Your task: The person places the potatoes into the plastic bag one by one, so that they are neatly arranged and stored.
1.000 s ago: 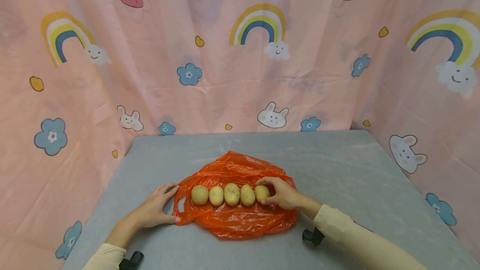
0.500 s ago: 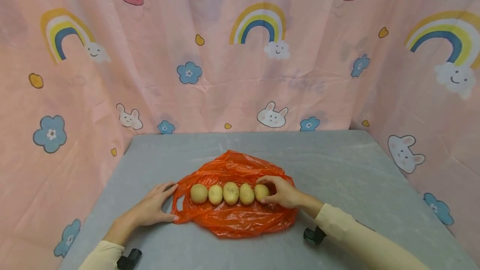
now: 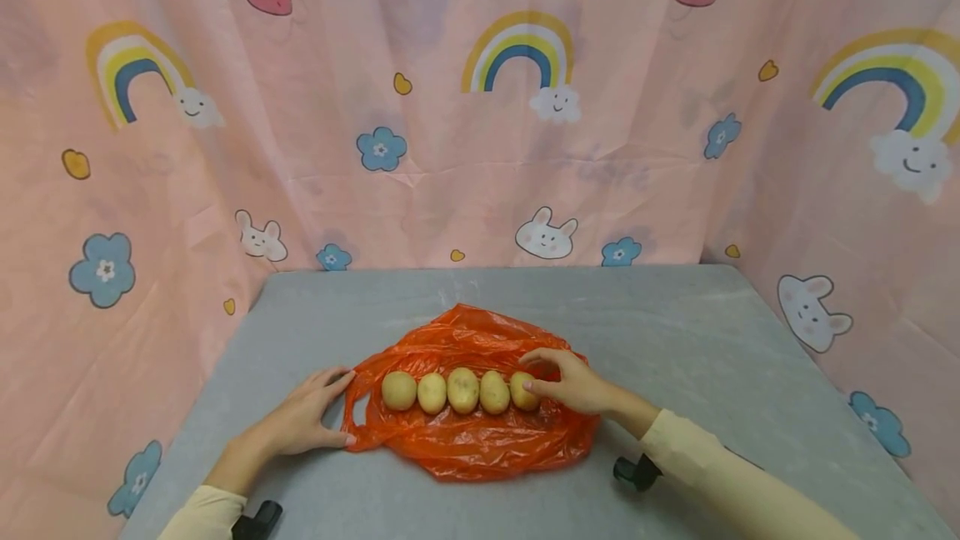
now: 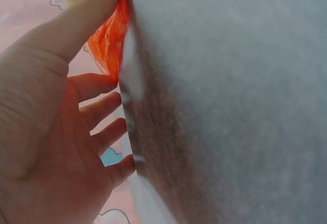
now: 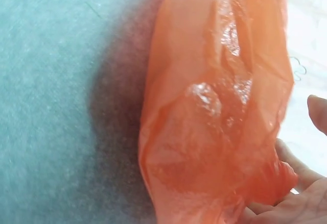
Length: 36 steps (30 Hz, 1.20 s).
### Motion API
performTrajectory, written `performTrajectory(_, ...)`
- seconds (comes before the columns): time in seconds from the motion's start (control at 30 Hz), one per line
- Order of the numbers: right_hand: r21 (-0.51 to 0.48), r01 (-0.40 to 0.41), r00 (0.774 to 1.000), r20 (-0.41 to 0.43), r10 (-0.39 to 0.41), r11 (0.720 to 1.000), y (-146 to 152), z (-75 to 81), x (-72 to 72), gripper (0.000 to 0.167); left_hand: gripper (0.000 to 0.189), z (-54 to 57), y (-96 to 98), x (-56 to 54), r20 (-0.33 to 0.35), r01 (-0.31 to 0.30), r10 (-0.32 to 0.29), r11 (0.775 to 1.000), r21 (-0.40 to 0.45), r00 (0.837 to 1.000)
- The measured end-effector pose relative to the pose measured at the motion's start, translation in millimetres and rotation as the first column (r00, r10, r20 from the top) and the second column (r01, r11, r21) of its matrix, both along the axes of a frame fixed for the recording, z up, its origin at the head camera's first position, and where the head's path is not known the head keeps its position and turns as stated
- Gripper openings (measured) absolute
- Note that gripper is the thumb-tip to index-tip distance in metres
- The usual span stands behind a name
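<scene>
In the head view, several potatoes (image 3: 462, 391) lie in a row on a flattened orange plastic bag (image 3: 487, 448). My left hand (image 3: 296, 419) rests at the bag's left end, thumb and fingers spread, fingertips at the edge by the handle loop. The left wrist view shows the thumb (image 4: 76, 20) against the orange film and the other fingers on the table. Over the rightmost potato (image 3: 522, 392) is my right hand (image 3: 573, 382), its fingers lifted and thumb overlapping the potato's side. Bag film hides part of the right hand (image 5: 294, 203) in the right wrist view, where thumb and fingers stand apart.
A grey table (image 3: 675, 340) carries the bag and extends behind it and to both sides. A pink patterned curtain (image 3: 420, 207) hangs around the table's back and sides. Black wrist devices (image 3: 636, 472) sit at both wrists.
My right hand has loosened from the rightmost potato and shifted slightly right and up. The left hand and the row of potatoes stay put.
</scene>
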State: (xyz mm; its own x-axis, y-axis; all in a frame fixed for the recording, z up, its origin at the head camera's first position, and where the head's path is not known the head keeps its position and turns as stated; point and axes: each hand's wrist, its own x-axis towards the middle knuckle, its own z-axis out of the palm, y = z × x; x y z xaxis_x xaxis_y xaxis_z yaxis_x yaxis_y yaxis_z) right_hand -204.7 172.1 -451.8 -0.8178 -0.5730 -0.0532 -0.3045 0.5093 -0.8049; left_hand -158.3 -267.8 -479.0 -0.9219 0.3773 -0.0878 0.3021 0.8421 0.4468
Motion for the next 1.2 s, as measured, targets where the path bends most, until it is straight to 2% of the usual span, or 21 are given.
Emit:
performTrajectory(0.57,-0.079,0.058,0.998,-0.010,-0.059,0.995,11.3,11.1,-5.2,0.042,0.101,7.5,1.1,2.9,-0.018,-0.020,0.020,1.000,0.003,1.000)
performTrajectory(0.73,-0.093,0.073,0.997,-0.003,-0.074,0.993,15.2,12.9,-6.5,0.043,0.100,11.4,3.2,4.0,0.002,-0.029,0.029,0.999,0.018,1.000)
performTrajectory(0.87,-0.106,0.065,0.997,-0.027,-0.068,0.992,19.0,14.5,-6.0,0.042,0.097,13.7,4.5,5.4,0.007,-0.044,0.043,0.999,0.032,0.999)
performTrajectory(1.0,-0.123,0.070,0.997,-0.030,-0.075,0.990,22.0,18.0,-6.1,0.042,0.089,15.2,4.2,5.9,-0.020,-0.046,0.047,0.998,0.052,0.999)
performTrajectory(1.2,-0.129,0.079,0.996,-0.021,-0.083,0.989,29.1,25.4,-10.2,0.044,0.077,24.2,7.7,5.4,-0.116,-0.049,0.058,0.996,0.071,0.992)
